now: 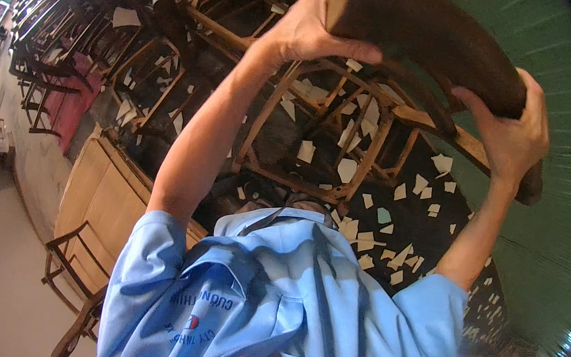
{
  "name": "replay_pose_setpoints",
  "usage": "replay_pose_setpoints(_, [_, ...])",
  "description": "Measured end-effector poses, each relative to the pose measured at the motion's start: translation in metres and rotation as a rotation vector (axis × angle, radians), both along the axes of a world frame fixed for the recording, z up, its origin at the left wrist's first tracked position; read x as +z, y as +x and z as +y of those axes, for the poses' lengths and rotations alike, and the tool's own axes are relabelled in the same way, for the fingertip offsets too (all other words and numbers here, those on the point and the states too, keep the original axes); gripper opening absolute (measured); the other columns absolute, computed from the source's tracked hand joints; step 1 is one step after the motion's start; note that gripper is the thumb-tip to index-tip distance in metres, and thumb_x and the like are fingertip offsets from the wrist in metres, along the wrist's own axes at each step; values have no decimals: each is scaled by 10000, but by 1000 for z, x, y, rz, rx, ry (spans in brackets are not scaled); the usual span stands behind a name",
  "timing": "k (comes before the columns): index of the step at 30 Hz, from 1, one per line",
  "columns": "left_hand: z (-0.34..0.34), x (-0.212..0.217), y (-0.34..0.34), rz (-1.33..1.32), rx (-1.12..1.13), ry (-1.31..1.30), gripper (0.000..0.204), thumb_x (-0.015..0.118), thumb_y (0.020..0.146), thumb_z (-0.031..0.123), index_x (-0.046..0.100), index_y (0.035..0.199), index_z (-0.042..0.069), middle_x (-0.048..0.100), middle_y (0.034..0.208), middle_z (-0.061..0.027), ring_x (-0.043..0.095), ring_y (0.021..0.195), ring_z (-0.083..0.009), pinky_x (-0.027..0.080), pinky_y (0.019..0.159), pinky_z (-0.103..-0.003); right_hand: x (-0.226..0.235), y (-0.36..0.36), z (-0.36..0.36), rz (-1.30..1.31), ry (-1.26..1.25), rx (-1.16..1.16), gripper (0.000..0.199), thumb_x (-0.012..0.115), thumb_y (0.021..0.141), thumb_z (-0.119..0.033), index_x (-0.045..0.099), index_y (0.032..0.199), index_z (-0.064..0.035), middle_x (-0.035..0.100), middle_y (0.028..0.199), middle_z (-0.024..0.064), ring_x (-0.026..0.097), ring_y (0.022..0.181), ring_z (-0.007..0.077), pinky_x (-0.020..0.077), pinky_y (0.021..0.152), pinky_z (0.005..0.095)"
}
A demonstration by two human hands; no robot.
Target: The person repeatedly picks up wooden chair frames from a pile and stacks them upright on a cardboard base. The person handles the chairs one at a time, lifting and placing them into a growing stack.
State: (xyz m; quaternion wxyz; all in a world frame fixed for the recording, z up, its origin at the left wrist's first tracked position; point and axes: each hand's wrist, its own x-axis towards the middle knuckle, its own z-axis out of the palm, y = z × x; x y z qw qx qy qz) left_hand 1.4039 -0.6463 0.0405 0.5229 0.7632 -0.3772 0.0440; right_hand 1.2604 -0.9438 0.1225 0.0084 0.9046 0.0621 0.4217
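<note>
left fingers: the left hand [306, 28] wraps the near end of a dark curved wooden piece [429, 38], thumb laid along its underside, the other fingers curled over the top and out of sight.
right fingers: the right hand [515, 130] cups the far, lower end, palm under the wood, fingers closed round it.
where the piece is: held up at arm's length, above and in front of the person, over stacked chair frames [322, 125].
how it handles: it looks like solid, stiff hardwood, probably heavy for its size; the smooth dark surface may be a little slippery.
where to hold: 1 hand near each end, as now, seems the steadiest, since the curve could roll in a single grip.
around: pale paper scraps [365, 233] lie among the frames; a light wooden bench [96, 203] stands at the left; a green corrugated wall [554, 238] runs at the right.
</note>
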Motion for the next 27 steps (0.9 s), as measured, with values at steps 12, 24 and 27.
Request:
replay_pose_setpoints(12, [-98,22,-64,165,-186,-197,619,981,544,478,760,880,6,726,742,-101,695,649,-168,551,621,-318,-248,-94,-176,-41,1238,-3,331,750,946,-259,619,994,41,611,1050,107,567,968,195,492,899,414])
replay_pose_setpoints(24, [-40,24,-92,12,17,-466,492,983,606,362,751,864,14,738,800,-7,648,699,-93,518,656,-273,-250,30,-127,-274,1831,166,226,738,933,-250,686,878,-37,670,908,56,659,839,206,561,771,395])
replay_pose_setpoints(27, [1,32,-106,67,74,-602,436,974,649,312,757,883,15,742,823,-4,660,715,-99,531,671,-274,-195,26,-102,-247,1706,203,230,743,917,-232,676,877,-16,664,923,68,658,846,202,563,781,383])
